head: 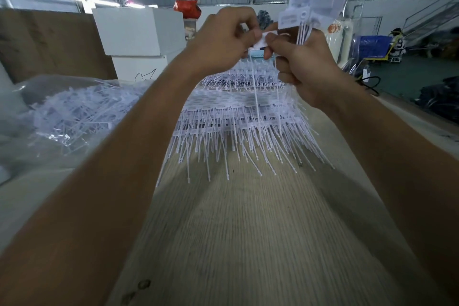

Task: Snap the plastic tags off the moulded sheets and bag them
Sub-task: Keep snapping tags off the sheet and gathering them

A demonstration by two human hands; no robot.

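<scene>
Both hands are raised above the table. My left hand (223,37) pinches the flat head of a white plastic tag (263,41) whose thin tail hangs straight down. My right hand (305,64) pinches the same tag from the other side and also grips a bundle of loose tags (308,11) that stand upright with their flat heads on top. A clear plastic bag (352,0) rises behind that bundle. Under the hands lies a stack of white moulded sheets (238,112) with rows of thin tails pointing toward me.
A clear bag of white plastic scrap (74,112) lies at the left. Behind it stand a brown cardboard sheet (44,40) and white boxes (141,30). The wooden table (236,231) stretches toward me. A blue crate (372,45) sits on the floor at the right.
</scene>
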